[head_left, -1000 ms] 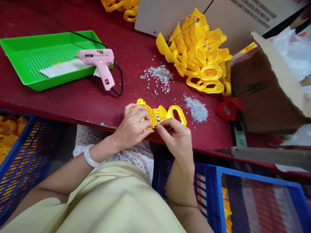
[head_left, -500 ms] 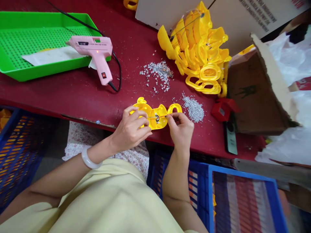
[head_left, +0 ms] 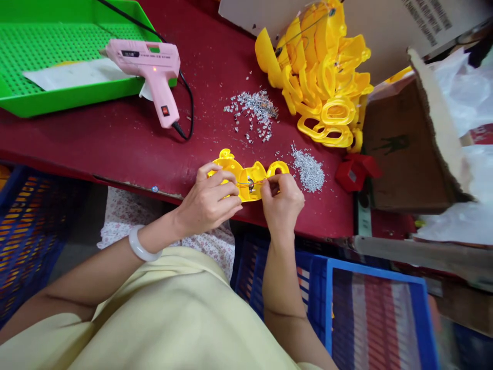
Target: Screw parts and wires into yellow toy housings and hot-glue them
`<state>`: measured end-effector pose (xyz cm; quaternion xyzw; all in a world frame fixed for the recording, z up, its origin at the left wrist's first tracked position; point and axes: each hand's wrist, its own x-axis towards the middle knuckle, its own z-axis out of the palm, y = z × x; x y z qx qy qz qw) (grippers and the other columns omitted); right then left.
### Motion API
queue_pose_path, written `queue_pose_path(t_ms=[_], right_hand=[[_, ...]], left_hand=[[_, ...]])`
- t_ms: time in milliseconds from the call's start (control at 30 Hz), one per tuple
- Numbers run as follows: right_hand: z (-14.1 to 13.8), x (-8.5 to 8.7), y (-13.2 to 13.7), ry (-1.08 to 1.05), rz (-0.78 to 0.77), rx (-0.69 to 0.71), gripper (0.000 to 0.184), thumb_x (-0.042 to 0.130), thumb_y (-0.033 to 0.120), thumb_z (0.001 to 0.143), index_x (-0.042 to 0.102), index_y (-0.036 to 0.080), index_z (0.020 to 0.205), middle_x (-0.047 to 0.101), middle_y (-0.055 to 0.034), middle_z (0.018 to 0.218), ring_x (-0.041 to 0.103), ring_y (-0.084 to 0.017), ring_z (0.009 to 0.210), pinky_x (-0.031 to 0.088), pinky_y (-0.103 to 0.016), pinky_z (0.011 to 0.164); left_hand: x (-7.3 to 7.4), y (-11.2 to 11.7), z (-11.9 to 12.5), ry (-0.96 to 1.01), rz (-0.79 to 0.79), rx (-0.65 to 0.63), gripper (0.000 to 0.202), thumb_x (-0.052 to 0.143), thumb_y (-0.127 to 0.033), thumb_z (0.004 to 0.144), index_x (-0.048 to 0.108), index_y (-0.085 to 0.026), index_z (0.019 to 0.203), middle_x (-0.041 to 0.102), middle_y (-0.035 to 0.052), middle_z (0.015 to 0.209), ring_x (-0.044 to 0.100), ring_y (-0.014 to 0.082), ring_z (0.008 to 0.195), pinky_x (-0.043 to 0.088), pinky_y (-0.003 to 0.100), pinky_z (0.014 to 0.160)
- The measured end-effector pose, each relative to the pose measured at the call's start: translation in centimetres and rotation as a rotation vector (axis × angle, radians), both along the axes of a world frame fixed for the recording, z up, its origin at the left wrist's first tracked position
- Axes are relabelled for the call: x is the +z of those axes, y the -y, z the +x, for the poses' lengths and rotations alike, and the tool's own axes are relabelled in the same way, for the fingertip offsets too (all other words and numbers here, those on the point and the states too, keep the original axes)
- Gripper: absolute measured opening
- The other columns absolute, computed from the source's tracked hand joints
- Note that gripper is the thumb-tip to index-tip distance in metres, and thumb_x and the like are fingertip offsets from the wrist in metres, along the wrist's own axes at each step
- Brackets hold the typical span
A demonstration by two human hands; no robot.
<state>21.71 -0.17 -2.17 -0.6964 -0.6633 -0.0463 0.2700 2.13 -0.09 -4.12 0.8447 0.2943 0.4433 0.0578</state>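
Note:
A yellow plastic toy shell lies at the near edge of the dark red table. My left hand is closed over the shell's left end and pins it down. My right hand is pinched on a thin wire that runs across a small round metal part in the middle of the shell. What lies under my fingers is hidden.
A pink glue gun rests against a green tray. Two heaps of small silver bits lie near a pile of yellow shells. A cardboard box stands right; blue crates sit below the table edge.
My right hand has shifted from the shell's middle to its right side, drawing the wire along. The view has drifted a little; the left hand has stayed on the shell.

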Motion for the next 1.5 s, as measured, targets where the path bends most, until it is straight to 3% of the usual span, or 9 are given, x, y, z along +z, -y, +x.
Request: queue_pose_path(t_ms=[133,300,467,600,800,967,1100,1233,1500], right_hand=[[0.7,0.4,0.5,-0.090,-0.065,0.053,0.010,0.056,0.029,0.084,0.058,0.020,0.081,0.063,-0.0014,0.075,0.056,-0.014,0.063,0.044,-0.028,0.062],[1.7,1.2,1.3,-0.188,-0.067,0.183,0.032,0.060,0.028,0.086,0.058,0.021,0.117,0.064,0.0000,0.082,0.061,-0.012,0.069,0.051,-0.025,0.062],[2.2,1.7,1.2,0.045,-0.025,0.338,0.019,0.053,0.023,0.091,0.067,0.024,0.104,0.064,-0.0028,0.088,0.063,-0.013,0.074,0.053,-0.025,0.065],[2.6,1.8,1.3,0.162,0.004,0.360,0.022,0.051,0.020,0.091,0.068,0.024,0.105,0.066,-0.0044,0.091,0.065,-0.014,0.080,0.053,-0.026,0.070],[2.8,1.6,1.7,0.241,-0.008,0.360,0.027,0.049,0.018,0.091,0.068,0.022,0.110,0.066,-0.0065,0.094,0.064,-0.015,0.081,0.053,-0.028,0.072],[2.4,1.1,1.4,0.159,0.002,0.320,0.024,0.050,0.018,0.089,0.070,0.019,0.102,0.064,-0.0073,0.091,0.061,-0.014,0.075,0.047,-0.025,0.058],[2.3,0.8,1.4,-0.015,-0.003,0.290,0.020,0.050,0.017,0.088,0.070,0.018,0.094,0.062,-0.0052,0.084,0.059,-0.013,0.071,0.047,-0.025,0.057],[2.2,0.9,2.0,-0.047,0.015,0.241,0.022,0.051,0.018,0.089,0.068,0.019,0.103,0.064,-0.0052,0.088,0.059,-0.012,0.066,0.046,-0.023,0.051],[2.5,0.5,2.0,0.023,0.009,0.299,0.029,0.050,0.015,0.088,0.070,0.023,0.106,0.060,-0.0064,0.093,0.061,-0.016,0.082,0.054,-0.029,0.066]], left_hand=[[0.3,0.0,0.0,-0.011,0.018,0.013,0.010,0.063,-0.021,0.086,0.064,-0.019,0.077,0.070,0.0001,0.085,0.060,0.0211,0.101,0.035,0.047,0.098],[0.7,-0.2,-0.2,-0.032,0.021,0.033,0.008,0.062,-0.022,0.085,0.068,-0.020,0.090,0.066,0.0085,0.110,0.055,0.0262,0.112,0.037,0.048,0.098],[1.1,-0.4,-0.4,-0.079,-0.045,0.050,0.027,0.059,-0.023,0.087,0.064,-0.015,0.113,0.065,0.0120,0.122,0.052,0.0300,0.122,0.036,0.049,0.101],[1.1,-0.5,-0.3,-0.091,-0.068,0.022,0.030,0.058,-0.022,0.087,0.064,-0.011,0.114,0.068,0.0127,0.116,0.055,0.0307,0.119,0.035,0.050,0.100],[0.9,-0.6,-0.4,-0.085,-0.058,0.022,0.025,0.057,-0.022,0.088,0.066,-0.016,0.110,0.071,0.0083,0.110,0.057,0.0291,0.115,0.035,0.049,0.098],[0.9,-0.7,-0.4,-0.077,-0.068,0.023,0.021,0.058,-0.023,0.088,0.068,-0.016,0.106,0.072,0.0084,0.108,0.058,0.0291,0.113,0.036,0.049,0.097],[1.0,-0.7,-0.3,-0.082,-0.039,0.036,0.021,0.059,-0.024,0.087,0.068,-0.015,0.103,0.072,0.0089,0.107,0.060,0.0288,0.111,0.037,0.049,0.095],[0.8,-0.7,-0.2,-0.081,0.000,0.033,0.019,0.059,-0.021,0.087,0.068,-0.014,0.102,0.073,0.0077,0.103,0.060,0.0277,0.109,0.038,0.048,0.095],[0.8,-0.8,-0.2,-0.081,-0.010,0.024,0.019,0.059,-0.022,0.086,0.069,-0.016,0.102,0.073,0.0071,0.104,0.060,0.0282,0.110,0.038,0.049,0.096]])
